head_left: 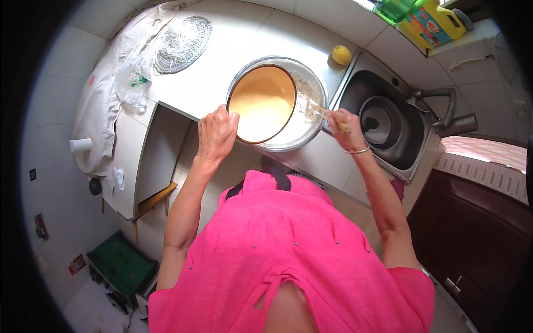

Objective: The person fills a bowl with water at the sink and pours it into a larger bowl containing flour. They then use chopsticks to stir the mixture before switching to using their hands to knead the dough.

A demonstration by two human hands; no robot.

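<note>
My left hand point(218, 132) grips the near left rim of a round bowl point(262, 104), cream-yellow inside with a dark brown rim. It is held over the left part of a wide metal basin point(318, 79) on the counter, hiding much of that basin's inside. A white, flour-like substance point(305, 118) shows on the basin's bottom and wall. Wooden chopsticks point(322, 112) are held in my right hand point(345, 127) at the basin's right rim, their tips pointing inward at the white substance. Whether liquid is in the bowl cannot be told.
A yellow fruit point(341, 55) sits beside the steel sink point(347, 89), which holds a metal bowl point(385, 104) under a faucet point(452, 110). White strands lie on a perforated tray point(160, 66) at the back left, near a plastic bag point(131, 81). A yellow jug point(443, 21) stands on the ledge.
</note>
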